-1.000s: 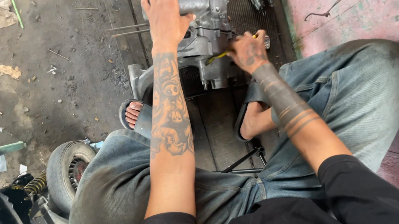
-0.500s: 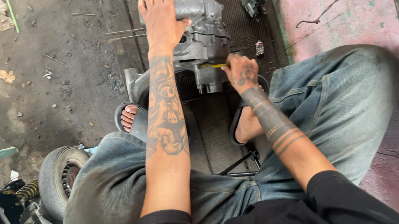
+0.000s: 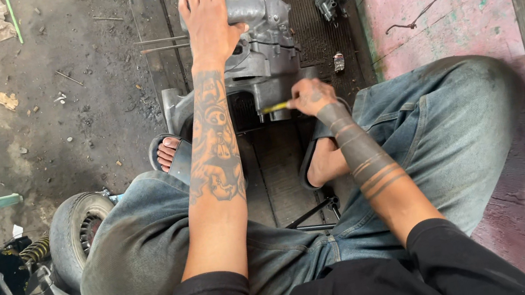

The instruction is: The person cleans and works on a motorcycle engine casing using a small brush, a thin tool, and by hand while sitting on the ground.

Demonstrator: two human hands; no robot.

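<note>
On the ribbed floor mat between the feet, grey engine casing (image 3: 263,46) sits heavy, rigid, greasy: left hand (image 3: 209,20) grip clamped over its top, right hand (image 3: 310,97) clenched on yellow-handled tool (image 3: 277,107) at its near edge.

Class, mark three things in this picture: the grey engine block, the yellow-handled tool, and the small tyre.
engine block (image 3: 260,32), head view, on its grey upper casing.
yellow-handled tool (image 3: 277,107), head view, on the yellow handle.
small tyre (image 3: 69,228), head view, on its rubber tread.
</note>
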